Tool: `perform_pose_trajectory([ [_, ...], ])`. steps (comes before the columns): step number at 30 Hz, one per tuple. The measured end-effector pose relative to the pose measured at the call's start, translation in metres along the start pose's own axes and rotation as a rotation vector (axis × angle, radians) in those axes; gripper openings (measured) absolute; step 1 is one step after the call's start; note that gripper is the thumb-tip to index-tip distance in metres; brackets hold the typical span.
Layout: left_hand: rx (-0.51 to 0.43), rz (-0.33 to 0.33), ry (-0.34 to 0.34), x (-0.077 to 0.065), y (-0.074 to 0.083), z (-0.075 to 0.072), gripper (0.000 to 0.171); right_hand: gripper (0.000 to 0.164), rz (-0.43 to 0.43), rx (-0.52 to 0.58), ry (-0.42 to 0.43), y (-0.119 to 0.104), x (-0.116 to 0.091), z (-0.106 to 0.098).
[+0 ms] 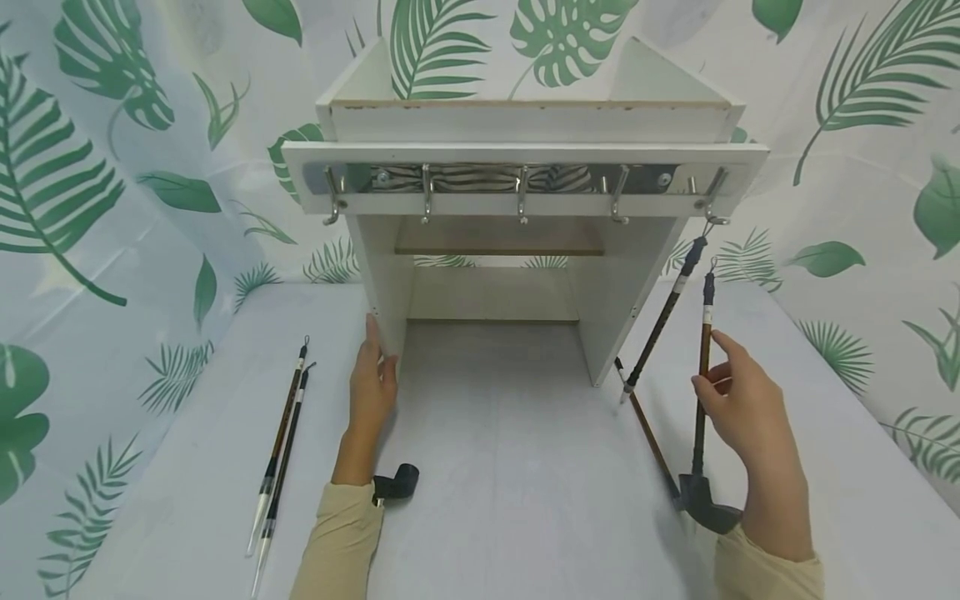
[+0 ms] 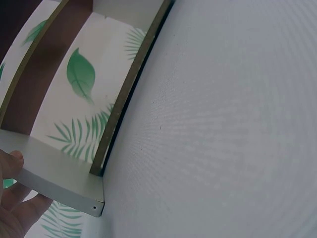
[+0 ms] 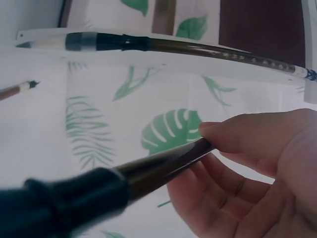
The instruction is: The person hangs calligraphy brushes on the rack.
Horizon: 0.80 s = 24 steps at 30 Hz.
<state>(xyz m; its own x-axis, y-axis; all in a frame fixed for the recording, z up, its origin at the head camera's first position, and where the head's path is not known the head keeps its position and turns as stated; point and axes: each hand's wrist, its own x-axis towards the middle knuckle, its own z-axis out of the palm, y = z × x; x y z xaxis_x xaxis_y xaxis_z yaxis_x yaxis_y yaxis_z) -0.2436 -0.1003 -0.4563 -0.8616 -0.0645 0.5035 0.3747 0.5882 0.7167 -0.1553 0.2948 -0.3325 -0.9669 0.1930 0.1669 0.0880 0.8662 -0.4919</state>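
Note:
A white hook rack with shelf stands upright on the table. My left hand grips the rack's left side panel, thumb on the inner face and fingers outside. In my right hand, thumb and fingers pinch a calligraphy brush by its brown handle, cord loop up. That loop is below the rightmost hook. From this hook another brush hangs, tip downward; it crosses the right wrist view in front of the rack.
On the table, right of the rack, lies a brush. Two more brushes, one brown and one dark, lie side by side left of my left arm. Several metal hooks line the rack's front. A leaf-patterned sheet hangs behind.

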Motion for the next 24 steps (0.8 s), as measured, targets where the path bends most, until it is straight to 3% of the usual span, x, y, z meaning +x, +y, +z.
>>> perform_pose_trajectory([
  [12, 0.001, 0.009, 0.008, 0.002, -0.002, 0.000, 0.069, 0.066, -0.004, 0.025, 0.121, -0.018, -0.011, -0.011],
  [19, 0.009, -0.007, 0.004, 0.001, -0.002, 0.002, 0.070, 0.065, -0.054, 0.043, 0.191, -0.032, -0.020, -0.019],
  [24, 0.020, -0.026, -0.002, 0.001, -0.003, 0.002, 0.070, 0.064, -0.113, 0.061, 0.289, -0.046, -0.029, -0.021],
])
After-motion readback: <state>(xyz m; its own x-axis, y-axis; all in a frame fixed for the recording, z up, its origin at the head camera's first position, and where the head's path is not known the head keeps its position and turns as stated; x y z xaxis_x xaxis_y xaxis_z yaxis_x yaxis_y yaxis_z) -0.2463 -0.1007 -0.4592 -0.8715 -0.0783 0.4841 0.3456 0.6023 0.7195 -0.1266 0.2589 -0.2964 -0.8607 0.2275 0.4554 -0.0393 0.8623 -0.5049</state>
